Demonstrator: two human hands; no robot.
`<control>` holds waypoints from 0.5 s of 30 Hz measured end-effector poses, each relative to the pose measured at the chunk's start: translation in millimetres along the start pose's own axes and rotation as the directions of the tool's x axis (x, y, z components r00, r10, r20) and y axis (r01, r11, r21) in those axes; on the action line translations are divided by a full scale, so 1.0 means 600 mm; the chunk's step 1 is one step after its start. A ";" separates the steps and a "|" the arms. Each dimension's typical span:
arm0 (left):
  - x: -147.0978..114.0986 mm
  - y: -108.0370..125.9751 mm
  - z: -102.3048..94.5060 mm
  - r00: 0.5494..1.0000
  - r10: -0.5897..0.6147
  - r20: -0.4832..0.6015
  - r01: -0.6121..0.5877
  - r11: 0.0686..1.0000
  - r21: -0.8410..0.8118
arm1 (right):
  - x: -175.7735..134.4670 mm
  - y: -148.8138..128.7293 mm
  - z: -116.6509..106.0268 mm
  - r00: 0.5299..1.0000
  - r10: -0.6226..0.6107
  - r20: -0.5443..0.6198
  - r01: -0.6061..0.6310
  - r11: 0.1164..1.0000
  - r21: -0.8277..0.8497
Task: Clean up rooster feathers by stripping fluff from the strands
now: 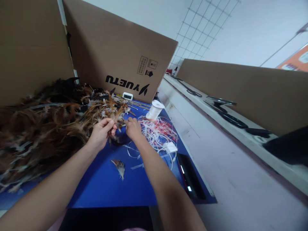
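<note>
While close together beside feathers (72, 120), left hand (103, 130) in a fingertip pinch, right hand (133, 128) half-curled, contents unclear.

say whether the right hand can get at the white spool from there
Probably yes: the white spool stands just beyond the right hand, and only low, tangled strands lie near its base; nothing tall appears between them.

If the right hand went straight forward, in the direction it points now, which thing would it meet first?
Most likely the feathers, at the right side of the pile; the right hand points that way. One view leaves the gap unclear.
</note>
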State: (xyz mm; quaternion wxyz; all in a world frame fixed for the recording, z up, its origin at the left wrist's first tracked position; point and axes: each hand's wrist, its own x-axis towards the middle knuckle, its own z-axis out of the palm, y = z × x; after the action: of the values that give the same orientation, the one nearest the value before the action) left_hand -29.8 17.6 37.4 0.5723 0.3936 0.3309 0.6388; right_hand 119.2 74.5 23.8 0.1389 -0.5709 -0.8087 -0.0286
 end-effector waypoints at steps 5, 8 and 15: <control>0.002 -0.003 -0.001 1.000 -0.003 0.005 0.003 1.000 -0.005 | 0.013 0.013 0.012 0.999 0.029 -0.028 -0.024 0.990 0.139; 0.004 -0.007 -0.004 1.000 -0.009 0.001 0.009 1.000 -0.011 | 0.013 0.023 0.003 0.995 0.072 -0.067 -0.050 0.957 0.287; 0.001 -0.009 -0.003 0.999 -0.030 0.022 0.029 1.000 0.010 | -0.030 0.038 -0.040 0.969 0.224 -0.105 -0.094 0.726 0.681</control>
State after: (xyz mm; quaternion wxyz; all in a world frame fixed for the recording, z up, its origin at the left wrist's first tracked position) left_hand -28.8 19.0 32.2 0.5835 0.3986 0.3333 0.6241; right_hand 150.3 60.7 39.5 0.4091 -0.5448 -0.6965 0.2251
